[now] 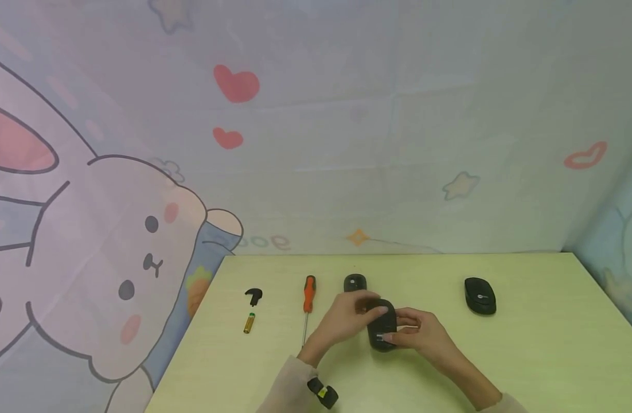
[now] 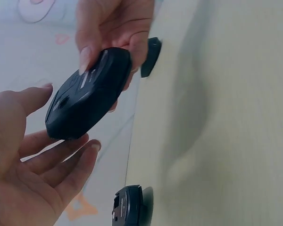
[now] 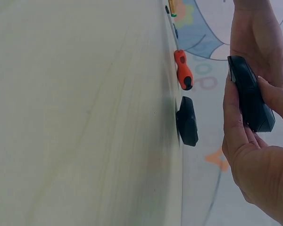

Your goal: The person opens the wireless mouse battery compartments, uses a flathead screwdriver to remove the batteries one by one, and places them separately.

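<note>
My right hand [image 1: 424, 338] pinches a black computer mouse [image 1: 382, 327] between thumb and fingers, holding it above the table. In the left wrist view, the raised mouse [image 2: 87, 96] shows a face with a pale label and a dark round spot. At the mouse's other end is my left hand [image 1: 347, 318], its fingers spread loosely beneath that end and its thumb a short gap away from it. Just behind the left hand, a second black mouse [image 1: 355, 281] lies on the table, partly covered by the hand in the head view.
Off to the right lies a third black mouse [image 1: 480, 296]. An orange and black screwdriver [image 1: 309, 295] is left of my hands, its shaft towards me. Farther left are a gold-and-green battery [image 1: 249, 323] and a small curved black piece [image 1: 254, 296]. A printed cloth [image 1: 347, 189] hangs behind the table.
</note>
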Available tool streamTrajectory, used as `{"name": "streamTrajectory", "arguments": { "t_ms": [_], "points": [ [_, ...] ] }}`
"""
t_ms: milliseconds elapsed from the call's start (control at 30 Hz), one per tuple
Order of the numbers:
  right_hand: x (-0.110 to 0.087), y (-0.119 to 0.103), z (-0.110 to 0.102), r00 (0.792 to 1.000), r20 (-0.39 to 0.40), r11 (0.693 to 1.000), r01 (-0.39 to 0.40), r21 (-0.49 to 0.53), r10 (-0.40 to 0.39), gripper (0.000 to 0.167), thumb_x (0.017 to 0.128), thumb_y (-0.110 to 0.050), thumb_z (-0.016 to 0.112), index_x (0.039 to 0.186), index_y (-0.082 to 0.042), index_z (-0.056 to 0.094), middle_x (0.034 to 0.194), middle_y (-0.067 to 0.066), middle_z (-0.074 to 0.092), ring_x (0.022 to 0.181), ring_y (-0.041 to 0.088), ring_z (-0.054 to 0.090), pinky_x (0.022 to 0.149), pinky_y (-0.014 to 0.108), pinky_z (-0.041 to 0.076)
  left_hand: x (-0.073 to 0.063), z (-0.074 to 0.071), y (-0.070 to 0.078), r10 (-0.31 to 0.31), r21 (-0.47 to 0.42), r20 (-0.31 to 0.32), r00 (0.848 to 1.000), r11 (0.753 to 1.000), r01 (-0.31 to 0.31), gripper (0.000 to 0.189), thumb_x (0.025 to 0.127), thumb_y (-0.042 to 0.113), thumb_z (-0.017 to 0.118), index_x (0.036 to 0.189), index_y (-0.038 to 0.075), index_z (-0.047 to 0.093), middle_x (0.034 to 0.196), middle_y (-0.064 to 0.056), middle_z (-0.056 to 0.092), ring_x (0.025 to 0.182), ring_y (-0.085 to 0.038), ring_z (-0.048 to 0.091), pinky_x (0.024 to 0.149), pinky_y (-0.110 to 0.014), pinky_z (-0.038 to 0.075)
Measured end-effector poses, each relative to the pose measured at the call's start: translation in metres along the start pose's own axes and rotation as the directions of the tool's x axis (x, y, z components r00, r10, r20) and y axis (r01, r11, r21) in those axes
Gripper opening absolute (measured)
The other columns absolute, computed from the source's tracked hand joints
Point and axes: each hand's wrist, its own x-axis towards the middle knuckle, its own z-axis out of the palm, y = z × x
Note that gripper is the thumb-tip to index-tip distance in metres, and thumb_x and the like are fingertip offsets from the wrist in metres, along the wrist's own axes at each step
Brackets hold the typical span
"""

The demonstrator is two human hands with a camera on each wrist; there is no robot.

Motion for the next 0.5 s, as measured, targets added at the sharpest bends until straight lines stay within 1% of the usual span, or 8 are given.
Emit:
{"name": "streamTrajectory", "arguments": {
  "t_ms": [100,267,367,500],
  "points": [
    [0.000,0.001,0.000,1.000,0.006,1.000,0.007,0.005,-0.007,0.064,0.089,-0.018,0.085,0.142,0.005,0.058,0.128,0.023,0.071,0.096,0.020,0.079,0.084,0.031,0.066,-0.001,0.001,0.003,0.027,0.040,0.021,0.999,0.999,-0.027,0.045,0.099,0.047,0.072,0.133,0.017,0.071,0.118,0.000,0.079,0.104,-0.012,0.076,0.088,-0.022,0.062],
    [0.000,0.002,-0.001,1.000,0.008,1.000,0.011,0.009,-0.011,0.064,0.089,-0.018,0.085,0.142,0.006,0.058,0.127,0.023,0.071,0.095,0.020,0.079,0.084,0.031,0.066,-0.002,0.003,0.008,0.035,0.103,0.038,0.999,0.994,-0.039,0.052,0.099,0.046,0.073,0.139,0.013,0.067,0.125,-0.002,0.077,0.109,-0.017,0.075,0.090,-0.029,0.064],
    [0.000,0.002,-0.001,1.000,0.011,1.000,0.006,0.012,-0.006,0.064,0.089,-0.017,0.085,0.142,0.006,0.057,0.126,0.022,0.071,0.095,0.019,0.079,0.084,0.031,0.066,-0.002,0.003,0.010,0.038,0.126,0.034,0.999,0.991,-0.042,0.056,0.099,0.046,0.073,0.141,0.011,0.066,0.131,-0.004,0.075,0.112,-0.017,0.075,0.092,-0.027,0.063],
    [0.000,0.003,0.000,1.000,0.013,1.000,0.006,0.011,-0.006,0.064,0.089,-0.017,0.085,0.142,0.006,0.057,0.126,0.023,0.071,0.096,0.019,0.079,0.085,0.031,0.066,-0.001,0.004,0.011,0.042,0.126,0.018,0.999,0.991,-0.044,0.058,0.098,0.045,0.074,0.141,0.008,0.066,0.134,-0.007,0.074,0.113,-0.018,0.074,0.092,-0.025,0.062]
  ]
}}
